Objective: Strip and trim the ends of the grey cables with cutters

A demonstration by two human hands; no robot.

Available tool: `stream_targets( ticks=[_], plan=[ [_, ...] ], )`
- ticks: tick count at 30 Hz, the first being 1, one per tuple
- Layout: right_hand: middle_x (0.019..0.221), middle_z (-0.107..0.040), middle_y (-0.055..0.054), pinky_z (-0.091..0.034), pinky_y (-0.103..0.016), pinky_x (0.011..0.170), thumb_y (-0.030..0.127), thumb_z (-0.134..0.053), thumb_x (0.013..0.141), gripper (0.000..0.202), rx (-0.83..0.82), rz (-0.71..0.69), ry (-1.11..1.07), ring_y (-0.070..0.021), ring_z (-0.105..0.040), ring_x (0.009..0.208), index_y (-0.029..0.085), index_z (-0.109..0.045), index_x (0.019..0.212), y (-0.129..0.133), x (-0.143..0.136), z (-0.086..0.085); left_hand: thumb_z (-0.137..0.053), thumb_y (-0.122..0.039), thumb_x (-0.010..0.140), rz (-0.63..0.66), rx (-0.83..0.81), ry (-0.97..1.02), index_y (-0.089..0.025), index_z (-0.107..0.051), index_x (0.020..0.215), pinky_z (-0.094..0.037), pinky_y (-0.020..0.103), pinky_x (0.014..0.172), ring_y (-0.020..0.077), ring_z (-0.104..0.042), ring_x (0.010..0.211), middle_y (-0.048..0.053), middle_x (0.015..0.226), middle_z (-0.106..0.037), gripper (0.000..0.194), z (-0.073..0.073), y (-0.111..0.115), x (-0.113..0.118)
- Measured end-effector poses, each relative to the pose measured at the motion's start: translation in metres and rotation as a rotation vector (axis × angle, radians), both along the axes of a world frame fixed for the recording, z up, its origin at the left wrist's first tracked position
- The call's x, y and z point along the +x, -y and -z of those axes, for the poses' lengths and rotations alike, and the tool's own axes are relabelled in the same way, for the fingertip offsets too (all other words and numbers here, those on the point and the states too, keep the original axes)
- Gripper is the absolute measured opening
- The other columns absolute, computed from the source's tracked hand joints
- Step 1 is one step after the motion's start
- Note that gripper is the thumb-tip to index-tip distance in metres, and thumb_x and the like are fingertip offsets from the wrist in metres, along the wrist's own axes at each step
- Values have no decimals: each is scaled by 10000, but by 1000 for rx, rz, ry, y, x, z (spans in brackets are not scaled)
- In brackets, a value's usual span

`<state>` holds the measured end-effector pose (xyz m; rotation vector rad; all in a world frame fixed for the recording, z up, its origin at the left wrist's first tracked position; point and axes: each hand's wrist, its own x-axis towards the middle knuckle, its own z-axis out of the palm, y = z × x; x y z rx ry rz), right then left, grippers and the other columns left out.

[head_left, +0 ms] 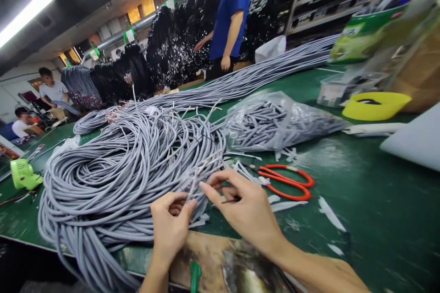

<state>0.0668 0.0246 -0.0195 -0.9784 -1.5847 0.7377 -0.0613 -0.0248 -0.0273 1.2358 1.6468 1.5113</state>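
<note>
My left hand (173, 219) pinches the end of a grey cable (191, 187), its thumb and forefinger pressed together. Beside it on the right is my right hand (244, 201), its fingers curled and a thin dark item showing between them, too small to name. Pale, thin strands rise from the cable end between the two hands. A large coiled heap of grey cables (103, 178) fills the left and middle of the green table. Right of my hands lie scissors with red handles (288, 181), their blades partly among white scraps.
A clear bag of short grey pieces (271, 123) lies behind the scissors. At the right are a yellow dish (376, 106) and a green bag (357, 36). A small green fan (24, 174) stands at the left. A person in blue (230, 13) stands beyond the table.
</note>
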Motion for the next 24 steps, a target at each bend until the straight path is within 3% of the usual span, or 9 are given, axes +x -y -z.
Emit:
stream_targets(
  ticks=[4, 10, 13, 16, 19, 24],
  plan=[
    [507, -445, 55, -244, -208, 348, 361, -536, 729, 173, -4, -63, 68, -54, -282, 345, 199, -507, 674, 6, -3, -2, -632, -297, 669, 92, -25, 84, -108, -708, 755, -369, 185, 356, 80, -447, 358, 4, 482, -580, 221, -4, 0, 2],
    [448, -359, 79, -222, -213, 345, 371, -478, 764, 192, -98, -93, -4, -60, -277, 330, 196, -488, 685, 6, -1, 0, -635, -377, 677, 52, -20, 174, -110, -587, 615, -337, 161, 338, 62, -442, 342, -26, 463, -508, 278, -2, -2, 3],
    [551, -454, 56, -224, -207, 334, 386, -530, 708, 212, -166, -118, -26, -45, -276, 327, 185, -498, 768, 5, -2, 2, -566, -468, 733, 97, -32, 229, -159, -477, 645, -271, 140, 279, 20, -319, 267, -89, 457, -393, 333, 2, -2, 3],
    [656, -515, 34, -221, -198, 331, 363, -617, 628, 289, -207, -261, 44, -35, -269, 352, 177, -523, 828, 5, -6, 4, -503, -513, 772, 117, -54, 230, -188, -427, 681, -207, 135, 243, 10, -225, 252, -113, 470, -301, 346, 6, 0, 3],
    [539, -451, 51, -222, -195, 348, 356, -589, 675, 192, -193, -375, 136, -55, -269, 389, 173, -533, 657, 8, -9, 7, -485, -496, 796, 85, -46, 151, -189, -433, 697, -206, 137, 256, 14, -240, 275, -95, 494, -345, 327, 12, 1, 4],
    [442, -442, 35, -300, -205, 399, 348, -513, 770, 328, -38, -294, 164, -89, -367, 422, 171, -495, 495, 10, -8, 11, -408, -509, 829, 85, -63, 117, -198, -447, 763, -233, 151, 269, 37, -261, 275, -98, 469, -351, 320, 12, 2, 3]
  ],
)
